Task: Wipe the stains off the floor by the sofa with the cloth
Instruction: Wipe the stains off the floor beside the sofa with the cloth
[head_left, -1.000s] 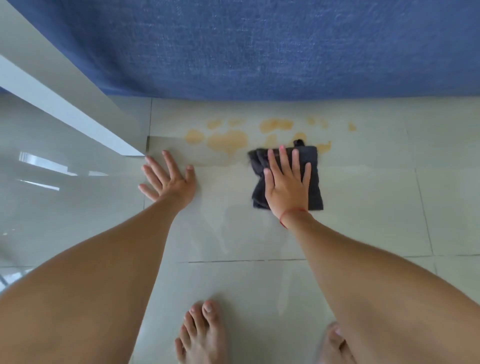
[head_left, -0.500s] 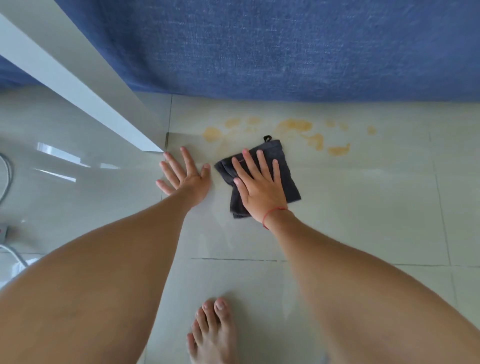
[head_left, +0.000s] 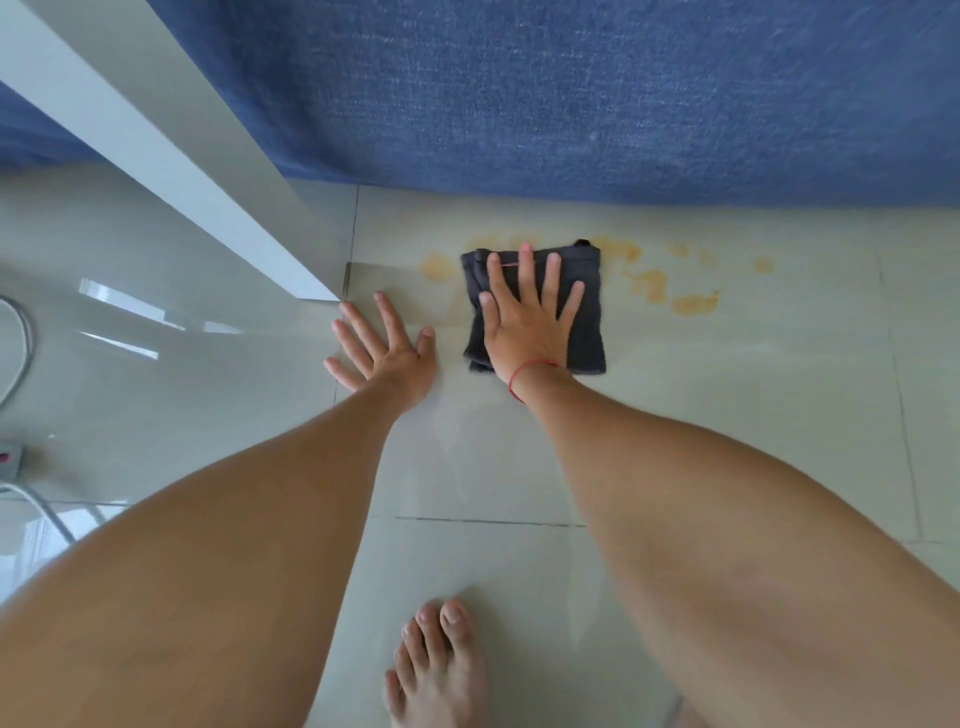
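Note:
A dark grey folded cloth (head_left: 589, 338) lies flat on the pale floor tiles just in front of the blue sofa (head_left: 571, 93). My right hand (head_left: 527, 317) presses on it, palm down with fingers spread. Yellow-brown stains (head_left: 649, 283) show on the tile to the right of the cloth, and one spot (head_left: 438, 266) shows to its left. The cloth covers part of the stained strip. My left hand (head_left: 384, 348) rests flat on the floor left of the cloth, fingers apart, holding nothing.
A white panel edge (head_left: 171, 156) slants from the upper left down to a corner near my left hand. Cables and a power strip (head_left: 10, 457) lie at the far left. My bare foot (head_left: 441, 670) stands on the tile below.
My right hand has slid the cloth forward onto the stained strip and squared it up. The large stain seen a second ago no longer shows. My left hand has stayed planted.

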